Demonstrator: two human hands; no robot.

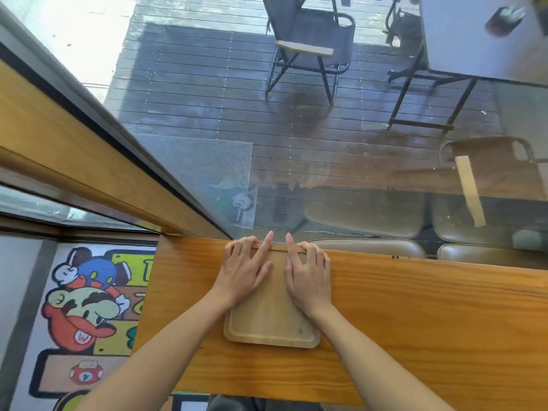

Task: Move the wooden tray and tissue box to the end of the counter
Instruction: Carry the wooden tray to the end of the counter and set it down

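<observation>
Left of the tray, past the end of the bench, a cartoon floor mat covers the floor, so the bench stops just there. The wooden tray lies flat on the bench near that left end, its far rim tight against the window glass. The left hand rests palm down on the tray's far left part, fingers spread and curled over the far rim, forefinger stretched along it; it grips nothing, only presses. To its right, the right hand mirrors it on the tray's far right part, likewise flat and loosely spread, fingertips hooked on the rim. Both seem placed to nudge the tray square against the glass or to settle it in place. The tissue box is not in view, so that part of the task looks not yet done.
</observation>
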